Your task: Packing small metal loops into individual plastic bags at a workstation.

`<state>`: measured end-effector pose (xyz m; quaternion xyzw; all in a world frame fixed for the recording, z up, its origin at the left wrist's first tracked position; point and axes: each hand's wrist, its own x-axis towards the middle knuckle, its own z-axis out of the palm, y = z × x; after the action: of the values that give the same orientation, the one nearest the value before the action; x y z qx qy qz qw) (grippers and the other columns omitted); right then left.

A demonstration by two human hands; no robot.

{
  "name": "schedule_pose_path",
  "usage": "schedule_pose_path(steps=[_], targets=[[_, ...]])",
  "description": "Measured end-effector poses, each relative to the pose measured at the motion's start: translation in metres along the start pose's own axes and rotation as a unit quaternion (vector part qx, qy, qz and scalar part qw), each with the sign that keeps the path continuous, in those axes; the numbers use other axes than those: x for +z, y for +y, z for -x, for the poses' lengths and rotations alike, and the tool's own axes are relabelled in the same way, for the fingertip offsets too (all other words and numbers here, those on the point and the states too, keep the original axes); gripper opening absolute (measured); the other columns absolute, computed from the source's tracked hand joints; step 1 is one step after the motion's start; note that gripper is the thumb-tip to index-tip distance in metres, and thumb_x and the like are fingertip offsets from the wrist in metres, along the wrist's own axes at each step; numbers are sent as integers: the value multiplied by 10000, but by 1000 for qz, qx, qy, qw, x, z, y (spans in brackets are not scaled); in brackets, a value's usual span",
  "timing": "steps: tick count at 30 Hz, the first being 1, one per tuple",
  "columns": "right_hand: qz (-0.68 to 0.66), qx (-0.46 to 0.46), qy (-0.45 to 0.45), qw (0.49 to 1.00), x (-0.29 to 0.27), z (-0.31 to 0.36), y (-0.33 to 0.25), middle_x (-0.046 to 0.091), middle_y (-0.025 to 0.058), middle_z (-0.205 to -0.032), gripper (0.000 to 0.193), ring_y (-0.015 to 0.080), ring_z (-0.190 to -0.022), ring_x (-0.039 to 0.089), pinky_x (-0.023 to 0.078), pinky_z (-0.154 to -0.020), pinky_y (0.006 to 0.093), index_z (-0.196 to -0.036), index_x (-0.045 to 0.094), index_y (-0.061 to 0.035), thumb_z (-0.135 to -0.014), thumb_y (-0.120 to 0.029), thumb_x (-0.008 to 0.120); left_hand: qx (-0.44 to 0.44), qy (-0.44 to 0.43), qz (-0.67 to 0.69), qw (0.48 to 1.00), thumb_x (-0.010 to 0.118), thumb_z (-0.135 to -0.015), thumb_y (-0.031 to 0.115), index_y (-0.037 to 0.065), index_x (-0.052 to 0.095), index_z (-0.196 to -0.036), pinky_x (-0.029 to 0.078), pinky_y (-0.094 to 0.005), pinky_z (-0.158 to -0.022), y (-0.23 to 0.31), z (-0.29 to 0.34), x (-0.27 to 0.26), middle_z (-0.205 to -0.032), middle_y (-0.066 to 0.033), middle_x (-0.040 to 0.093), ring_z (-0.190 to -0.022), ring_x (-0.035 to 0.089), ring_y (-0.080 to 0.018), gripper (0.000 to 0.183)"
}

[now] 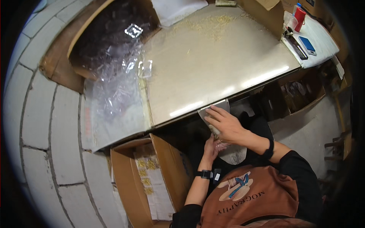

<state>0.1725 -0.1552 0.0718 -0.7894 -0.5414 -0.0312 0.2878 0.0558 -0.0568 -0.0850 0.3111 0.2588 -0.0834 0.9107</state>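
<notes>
A grey metal chute [218, 105] juts from the near edge of the metal-topped table [213, 76]. Over this chute lies my right hand [227, 127], its fingers stretched out and slightly spread. Just below, my left hand [212, 148] is closed around something clear and shiny, perhaps thin plastic, at the chute's lower end. My right hand and the chute partly cover it, so its shape is unclear. Small gold-coloured pieces [216, 24] lie scattered at the table's far side.
Clear plastic cases [114, 70] spill from a tipped carton [81, 57] at the left. An open cardboard box [129, 182] below holds packs of gold pieces [146, 181]. At the far right sit a red bottle [299, 19] and a small blue scale [307, 44].
</notes>
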Motion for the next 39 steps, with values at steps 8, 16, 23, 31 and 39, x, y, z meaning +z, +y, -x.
schedule_pose_path(steps=[8, 16, 23, 31, 39], targets=[[-221, 87, -180, 955, 34, 77, 33, 581, 176, -1158, 499, 356, -1062, 563, 477, -890, 401, -1192, 575, -86, -718, 62, 525, -5, 16, 28, 999, 367, -989, 378, 26, 492, -1183, 563, -375, -655, -19, -5, -7, -1048, -131, 627, -863, 655, -238, 421], [-157, -20, -87, 984, -33, -7, 51, 614, 169, -1096, 436, 330, -1013, 592, 492, -859, 374, -1120, 596, -33, -696, 54, 547, 4, 71, -27, 997, 550, -920, 158, -41, 535, -1126, 562, -332, -683, -28, 8, -27, -976, -128, 628, -824, 652, -206, 287], [82, 198, 36, 976, -93, -182, 238, 475, 197, -1309, 414, 361, -1122, 521, 430, -946, 403, -1282, 474, -86, -893, -227, 484, 16, 97, -79, 992, 580, -895, 125, -58, 530, -1120, 554, -310, -550, -22, 8, -25, -930, -148, 631, -723, 652, -218, 295], [161, 163, -136, 964, -38, -171, 217, 148, 228, -1496, 603, 399, -1385, 134, 170, -1133, 428, -1428, 231, -29, -967, -408, 317, 32, 155, -70, 985, 567, -892, 88, -65, 527, -1110, 562, -333, -524, -24, -6, -31, -913, -139, 624, -709, 656, -228, 269], [-85, 145, -86, 982, -44, -90, 130, 265, 207, -1463, 493, 328, -1371, 235, 230, -1120, 374, -1376, 347, -27, -944, -243, 446, 34, 138, -61, 988, 568, -901, 99, -55, 529, -1088, 561, -331, -544, -15, -9, -24, -871, -131, 623, -675, 651, -226, 245]])
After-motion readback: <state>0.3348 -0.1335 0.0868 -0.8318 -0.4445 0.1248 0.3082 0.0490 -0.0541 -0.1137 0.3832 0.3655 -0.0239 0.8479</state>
